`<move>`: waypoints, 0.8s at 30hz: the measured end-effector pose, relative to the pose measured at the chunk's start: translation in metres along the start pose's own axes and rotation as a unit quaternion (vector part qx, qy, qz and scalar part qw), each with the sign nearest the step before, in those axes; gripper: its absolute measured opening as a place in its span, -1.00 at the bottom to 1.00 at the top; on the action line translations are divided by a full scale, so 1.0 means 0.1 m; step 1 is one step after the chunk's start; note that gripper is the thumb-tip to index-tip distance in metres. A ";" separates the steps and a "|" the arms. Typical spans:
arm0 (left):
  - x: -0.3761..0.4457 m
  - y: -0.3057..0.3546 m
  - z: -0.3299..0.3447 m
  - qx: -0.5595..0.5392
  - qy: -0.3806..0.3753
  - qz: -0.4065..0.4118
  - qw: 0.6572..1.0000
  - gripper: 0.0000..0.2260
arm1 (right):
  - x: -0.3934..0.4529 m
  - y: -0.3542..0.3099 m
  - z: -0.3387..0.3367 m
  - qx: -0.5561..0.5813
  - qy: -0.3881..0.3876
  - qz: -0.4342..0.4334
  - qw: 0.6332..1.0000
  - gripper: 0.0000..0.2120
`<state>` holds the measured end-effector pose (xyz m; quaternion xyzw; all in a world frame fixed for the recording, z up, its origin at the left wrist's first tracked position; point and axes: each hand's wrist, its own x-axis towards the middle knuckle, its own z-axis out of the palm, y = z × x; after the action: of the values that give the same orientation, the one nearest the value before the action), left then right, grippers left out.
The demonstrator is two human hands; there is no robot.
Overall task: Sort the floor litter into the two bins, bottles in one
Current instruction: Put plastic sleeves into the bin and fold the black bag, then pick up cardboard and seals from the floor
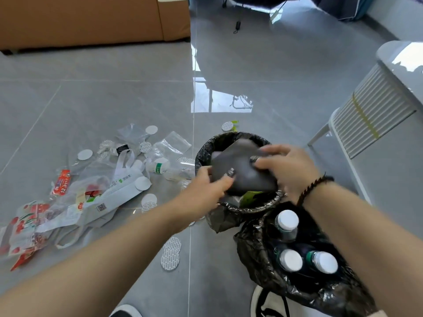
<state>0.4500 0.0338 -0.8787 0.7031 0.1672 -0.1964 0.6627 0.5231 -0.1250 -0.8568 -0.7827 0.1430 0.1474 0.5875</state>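
Both hands hold a crumpled grey bag (242,172) over the far bin (201,154), which is lined with black plastic. My left hand (206,188) grips the bag's near left edge, and my right hand (288,168) presses on its right side. A green scrap lies inside that bin under the bag. The near bin (254,245), also black-lined, holds three upright bottles (290,259) with white caps. Left of the bins, litter lies on the floor: a lying plastic bottle (164,169), clear bags (169,145), a white tote bag (119,191), red wrappers (29,223) and several white round seals (170,252).
A white slatted chair (370,117) stands right of the far bin, beside a white table edge (402,62). An orange sofa (91,19) runs along the back left. My shoes show at the bottom edge, on grey floor tiles.
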 end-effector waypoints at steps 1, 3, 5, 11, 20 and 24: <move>0.05 -0.05 0.02 0.116 0.011 0.016 0.993 -0.41 | 0.15 -0.10 -0.07 -0.051 0.045 -0.029 0.997 -0.77; 0.14 -0.22 0.03 0.365 -0.007 0.055 0.929 -0.28 | 0.41 -0.26 -0.14 -0.122 0.097 -0.057 0.986 -0.78; 0.19 -0.35 0.03 0.555 -0.058 0.055 0.828 -0.31 | 0.62 -0.32 -0.07 -0.153 0.111 -0.053 0.981 -0.81; 0.18 -0.48 0.11 0.667 -0.141 -0.053 0.730 -0.39 | 0.80 0.05 0.60 -0.261 0.059 -0.008 0.964 -0.76; 0.16 -0.53 0.04 0.673 -0.174 -0.050 0.718 -0.27 | 0.92 0.63 1.01 -0.388 -0.028 -0.032 0.921 -0.83; 0.21 -0.48 0.03 0.647 -0.171 -0.055 0.741 -0.26 | 1.03 0.85 1.33 -0.444 -0.048 -0.016 0.895 -0.65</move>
<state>0.4444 0.0330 -0.9311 0.9072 -0.0776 -0.4100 0.0539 0.5749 -0.0248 -1.0080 -0.9563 0.0215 0.2236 0.1874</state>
